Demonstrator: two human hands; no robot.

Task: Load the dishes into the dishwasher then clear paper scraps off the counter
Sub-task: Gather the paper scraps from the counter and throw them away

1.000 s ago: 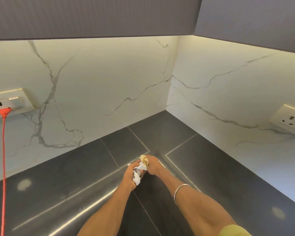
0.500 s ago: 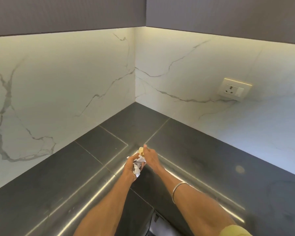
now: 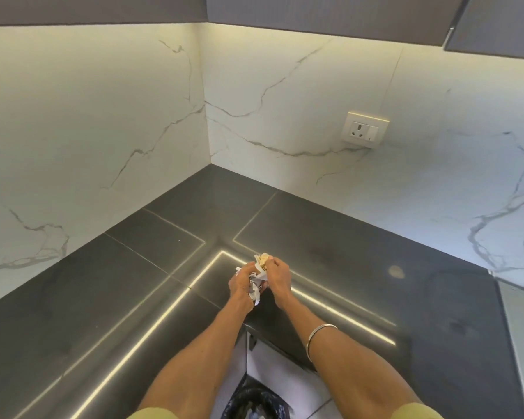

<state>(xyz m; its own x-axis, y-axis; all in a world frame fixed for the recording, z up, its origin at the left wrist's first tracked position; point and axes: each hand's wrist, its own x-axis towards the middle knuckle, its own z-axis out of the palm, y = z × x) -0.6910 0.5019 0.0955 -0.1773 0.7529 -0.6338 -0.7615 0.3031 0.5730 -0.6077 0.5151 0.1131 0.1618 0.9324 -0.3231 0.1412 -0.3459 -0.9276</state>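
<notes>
Both hands are together out over the inner corner of the dark counter (image 3: 133,297), and between them is a crumpled wad of paper scraps (image 3: 258,281), white with a bit of tan at the top. The left hand (image 3: 240,284) has its fingers curled round the wad from the nine o'clock side, gripping it. The right hand (image 3: 277,276) comes in from three o'clock, fingers bent over the top of the bundle and pinching it there. The two hands are touching across the paper, and one white strip hangs out of the bottom towards six o'clock.

A thin metal bangle (image 3: 319,335) sits on the right forearm, and yellow-green sleeves show at the lower edge of the view.

The counter runs in an L, with bright strips of reflected light across its tiles. Behind it, from nine round to two o'clock, stands the white marble-look backsplash (image 3: 88,131) with grey veins. A wall socket (image 3: 364,129) is mounted on it at about one o'clock from the hands, well apart from them. Grey upper cabinets (image 3: 330,16) run along twelve o'clock. Down at six o'clock, below the counter edge, there is a bin lined with a black bag (image 3: 256,403), on a pale floor.
</notes>
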